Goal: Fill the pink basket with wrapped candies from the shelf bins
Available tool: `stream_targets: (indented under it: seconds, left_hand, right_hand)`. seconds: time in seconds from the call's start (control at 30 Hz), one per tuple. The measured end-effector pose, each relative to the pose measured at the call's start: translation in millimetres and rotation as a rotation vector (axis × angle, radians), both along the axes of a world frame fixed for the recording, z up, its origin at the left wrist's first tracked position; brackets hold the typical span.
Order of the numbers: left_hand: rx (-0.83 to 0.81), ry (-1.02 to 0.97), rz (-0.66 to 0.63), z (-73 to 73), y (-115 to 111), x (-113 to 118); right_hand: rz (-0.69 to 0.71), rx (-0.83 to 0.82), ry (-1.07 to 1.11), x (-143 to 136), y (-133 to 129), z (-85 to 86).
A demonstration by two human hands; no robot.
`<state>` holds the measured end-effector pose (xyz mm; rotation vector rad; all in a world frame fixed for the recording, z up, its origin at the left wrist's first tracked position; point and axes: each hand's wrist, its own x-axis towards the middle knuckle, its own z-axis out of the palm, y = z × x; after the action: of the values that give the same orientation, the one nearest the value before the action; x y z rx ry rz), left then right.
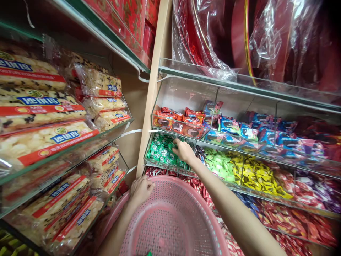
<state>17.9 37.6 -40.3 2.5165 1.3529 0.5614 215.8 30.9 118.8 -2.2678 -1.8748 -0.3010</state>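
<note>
My left hand (141, 190) grips the rim of a pink plastic basket (170, 217), its fingers curled over the edge. The basket is round, with many small holes. At its bottom edge in view lies a small bit of green wrapper (149, 253). My right hand (183, 150) reaches into a clear shelf bin of green-wrapped candies (161, 147). Its fingers curl down among the candies, and whatever is between the fingertips is hidden.
Packaged sachima bars (53, 103) fill glass shelves on the left. Right of the green candies lie light green packets (220, 163) and yellow packets (255, 172). Red snack packs (177, 117) sit one shelf above. A wooden post (153, 89) separates the shelves.
</note>
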Motion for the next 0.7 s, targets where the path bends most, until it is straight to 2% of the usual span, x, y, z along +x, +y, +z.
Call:
stream_targets:
  seconds: [0.07, 0.13, 0.4, 0.53, 0.7]
  left_hand:
    - [0.008, 0.004, -0.001, 0.3, 0, 0]
    - [0.001, 0.004, 0.007, 0.7, 0, 0]
    - [0.025, 0.003, -0.005, -2.5, 1, -1]
    - [0.036, 0.009, 0.004, -3.4, 2, 0]
    - [0.013, 0.017, 0.013, -1.5, 1, 0]
  right_hand:
    - [0.107, -0.048, 0.036, 5, 2, -0.1]
    - [0.157, -0.092, 0.053, 7, 4, -4.0]
    - [0.149, -0.065, 0.052, -3, 3, -31.2]
    - [0.238, -0.036, 0.055, -7, 4, -38.6]
    - [0.285, 0.012, 0.116, -4, 6, -41.7]
